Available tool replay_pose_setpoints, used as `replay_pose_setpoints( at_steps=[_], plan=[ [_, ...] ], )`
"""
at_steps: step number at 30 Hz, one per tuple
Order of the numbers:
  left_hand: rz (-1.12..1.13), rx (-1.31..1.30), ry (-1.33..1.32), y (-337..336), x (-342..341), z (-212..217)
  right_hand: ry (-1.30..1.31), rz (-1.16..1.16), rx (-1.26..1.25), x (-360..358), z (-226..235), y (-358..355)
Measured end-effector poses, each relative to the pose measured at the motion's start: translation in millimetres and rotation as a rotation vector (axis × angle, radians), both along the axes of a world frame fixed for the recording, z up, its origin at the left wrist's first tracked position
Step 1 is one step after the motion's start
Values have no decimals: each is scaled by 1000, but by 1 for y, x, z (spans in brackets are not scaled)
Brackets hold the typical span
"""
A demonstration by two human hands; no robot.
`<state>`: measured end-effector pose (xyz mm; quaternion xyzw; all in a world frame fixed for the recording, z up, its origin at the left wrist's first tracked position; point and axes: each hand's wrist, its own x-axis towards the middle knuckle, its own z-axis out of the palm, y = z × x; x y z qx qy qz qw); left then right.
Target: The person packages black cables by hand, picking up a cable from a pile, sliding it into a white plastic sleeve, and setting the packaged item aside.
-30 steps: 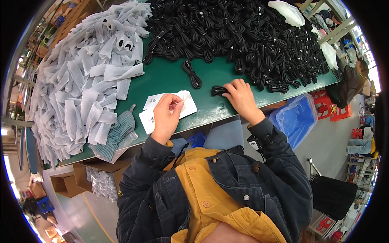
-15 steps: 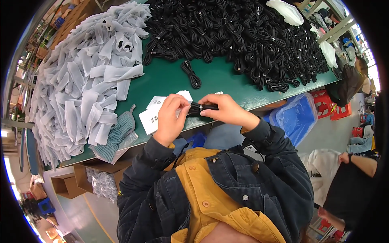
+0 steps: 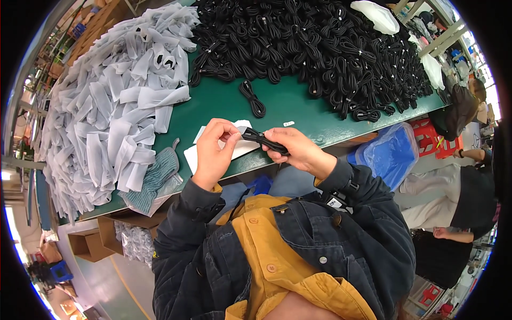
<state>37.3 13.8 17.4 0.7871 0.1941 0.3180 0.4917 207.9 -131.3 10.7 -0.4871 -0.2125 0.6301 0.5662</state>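
My right hand [image 3: 298,152] grips a coiled black cable bundle [image 3: 265,141] just above the near edge of the green table [image 3: 288,104]. My left hand [image 3: 215,152] pinches the bundle's left end, over a sheet of white labels [image 3: 193,154] lying on the table. A single black cable bundle [image 3: 253,98] lies loose on the table beyond my hands. Behind it spreads a large heap of black cable bundles [image 3: 320,48].
A big pile of white sleeve bags [image 3: 112,106] covers the table's left side, with a teal cloth [image 3: 157,176] at its near edge. Cardboard boxes [image 3: 101,237] sit under the table. A blue plastic bag [image 3: 389,154] hangs at the right, beside another person [image 3: 458,186].
My right hand picked a black cable bundle off the table and brought it toward me. My left hand rose from the label sheet and took hold of the bundle's end.
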Motion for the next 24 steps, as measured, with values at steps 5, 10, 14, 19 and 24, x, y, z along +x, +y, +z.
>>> replay_pose_setpoints(
  at_steps=[5,10,14,19,24],
  plan=[
    [-23,115,-1,0,0,0,-1325,45,560,3,10,6],
    [-20,110,4,10,4,-3,-1746,20,934,14,20,14],
    [-75,98,-7,11,2,5,-1724,180,1013,19,31,26],
    [-94,-204,-84,10,4,13,-1427,20,909,4,31,37],
    [-130,-340,-168,24,7,22,-961,-436,834,-4,33,47]
  ],
)
